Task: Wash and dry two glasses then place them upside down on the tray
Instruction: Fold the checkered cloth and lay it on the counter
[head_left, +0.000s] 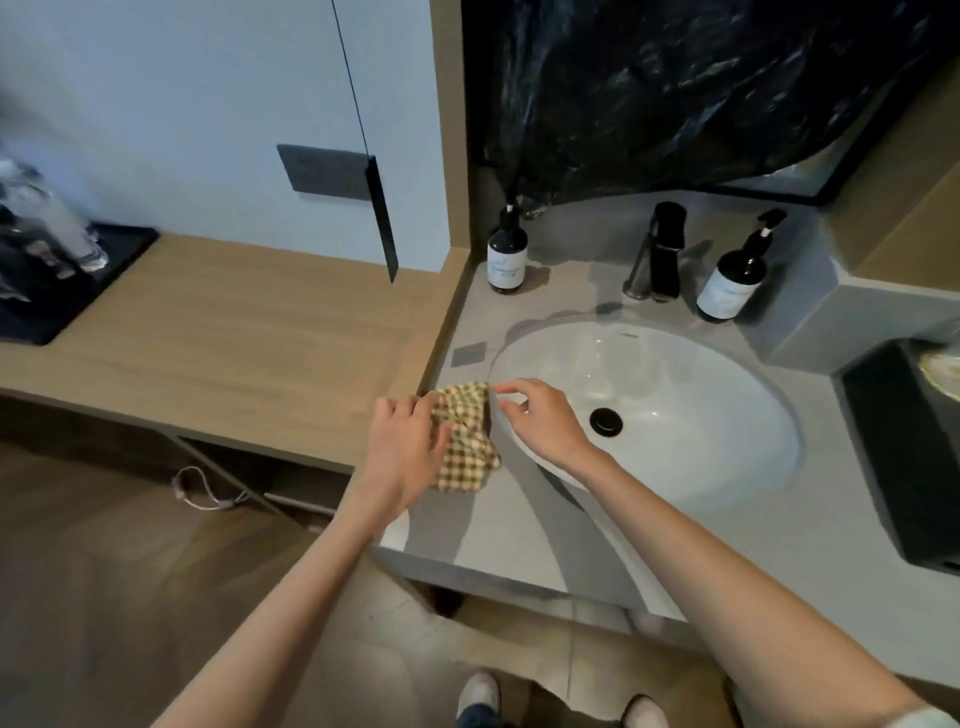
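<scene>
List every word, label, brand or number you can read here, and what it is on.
No text reads clearly.
Left pump bottle: white label, print too blurred.
Right pump bottle: white label, print too blurred.
Sink: small dark mark on far rim, too small.
Checked cloth: pattern only, no text.

Seen from above, two bare hands meet at a yellow checked cloth (467, 460) lying crumpled on a grey counter (447, 535), just left of a white sink (675, 415). The left hand (405, 447) grips the cloth's near side, and the right hand (540, 415) pinches its far edge. Far left, blurred glasses (78, 234) stand on a black tray (62, 317) on a wooden counter (234, 322).
</scene>
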